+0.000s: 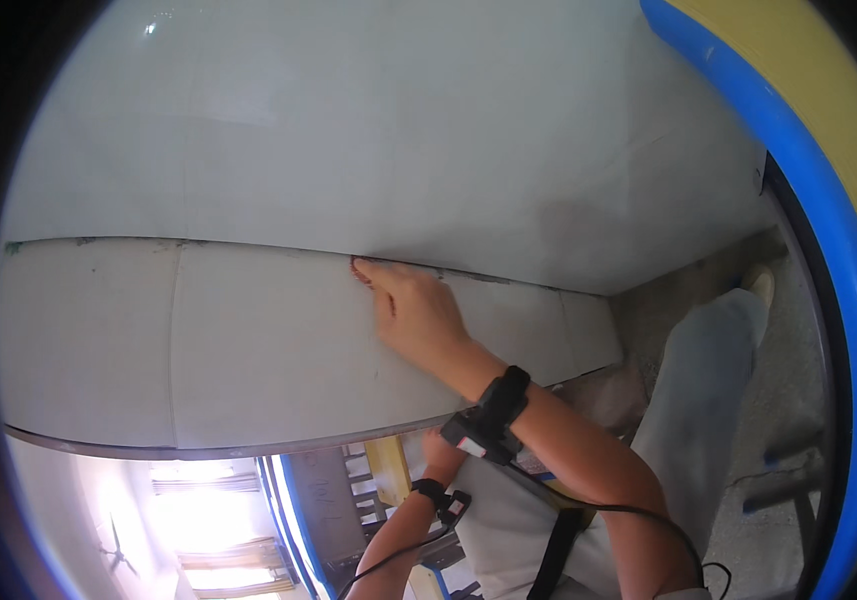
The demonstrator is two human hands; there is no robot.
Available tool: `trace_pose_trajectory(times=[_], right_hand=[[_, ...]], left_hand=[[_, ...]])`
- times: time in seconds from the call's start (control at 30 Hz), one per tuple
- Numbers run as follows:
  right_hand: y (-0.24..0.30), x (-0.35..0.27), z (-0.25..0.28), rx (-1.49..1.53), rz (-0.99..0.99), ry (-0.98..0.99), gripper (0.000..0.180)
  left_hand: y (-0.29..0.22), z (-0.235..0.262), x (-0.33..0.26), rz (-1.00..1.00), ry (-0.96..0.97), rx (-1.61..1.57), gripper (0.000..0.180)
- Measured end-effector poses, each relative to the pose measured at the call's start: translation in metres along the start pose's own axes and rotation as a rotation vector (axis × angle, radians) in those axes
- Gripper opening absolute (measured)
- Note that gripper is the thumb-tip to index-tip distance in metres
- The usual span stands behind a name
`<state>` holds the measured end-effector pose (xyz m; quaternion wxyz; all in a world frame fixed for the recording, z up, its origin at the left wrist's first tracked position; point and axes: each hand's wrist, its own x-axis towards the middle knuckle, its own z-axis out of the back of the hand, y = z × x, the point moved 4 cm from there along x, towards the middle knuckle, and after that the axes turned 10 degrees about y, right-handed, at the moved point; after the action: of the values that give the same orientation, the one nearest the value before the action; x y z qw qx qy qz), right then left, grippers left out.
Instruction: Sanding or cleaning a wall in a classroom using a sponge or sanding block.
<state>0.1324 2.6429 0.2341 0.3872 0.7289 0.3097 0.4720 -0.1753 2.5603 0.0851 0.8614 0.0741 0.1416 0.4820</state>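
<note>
My right hand (pixel 416 312) is closed at the seam between a pale wall (pixel 398 130) and a light tiled ledge (pixel 268 340). Its fingertips press together on a small reddish-brown thing (pixel 359 269), too small to name, that touches the seam. Dark grime shows along this joint on both sides of the hand. Below, my left hand (pixel 443 455) is by the ledge's front edge, partly covered by the black device (pixel 488 420) strapped to my right wrist. Its fingers are hidden. Another strapped device (pixel 440 500) sits on my left wrist.
A blue and yellow curved band (pixel 808 160) runs down the right side. My leg in grey trousers (pixel 693 400) stands on the concrete floor (pixel 768 470). Black cables (pixel 638 512) trail from the wrist devices. Bright windows (pixel 208 520) and furniture (pixel 323 500) appear at the lower left.
</note>
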Motion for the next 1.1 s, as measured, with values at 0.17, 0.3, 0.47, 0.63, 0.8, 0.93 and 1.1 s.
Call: trace_pose_trajectory(times=[0.17,0.3,0.47,0.63,0.8,0.93,1.1], right_hand=[[-0.037,-0.017,0.016,-0.055,-0.178,0.099,0.033],[-0.013,-0.006,0.011,-0.027,-0.029,0.035,0.032],[-0.031,-0.016,0.015,-0.084,-0.091,0.049,0.031],[-0.025,-0.007,0.018,-0.087,-0.014,0.059,0.029],[-0.02,0.0,0.007,-0.003,-0.018,0.019,0.028],[-0.016,-0.004,0.013,-0.058,-0.029,0.086,0.027],[-0.018,0.003,0.02,-0.059,-0.036,0.065,0.027]], left_hand=[[-0.041,0.026,0.025,0.018,-0.094,-0.138,0.016],[-0.029,0.02,0.028,-0.096,-0.098,-0.196,0.011],[-0.027,0.012,0.023,0.041,-0.041,-0.137,0.018],[-0.039,0.023,0.028,-0.05,-0.115,-0.07,0.012],[-0.029,0.02,0.022,-0.009,-0.091,-0.095,0.011],[-0.029,0.023,0.019,-0.001,-0.079,-0.118,0.012],[-0.041,0.029,0.024,0.017,-0.092,-0.081,0.014]])
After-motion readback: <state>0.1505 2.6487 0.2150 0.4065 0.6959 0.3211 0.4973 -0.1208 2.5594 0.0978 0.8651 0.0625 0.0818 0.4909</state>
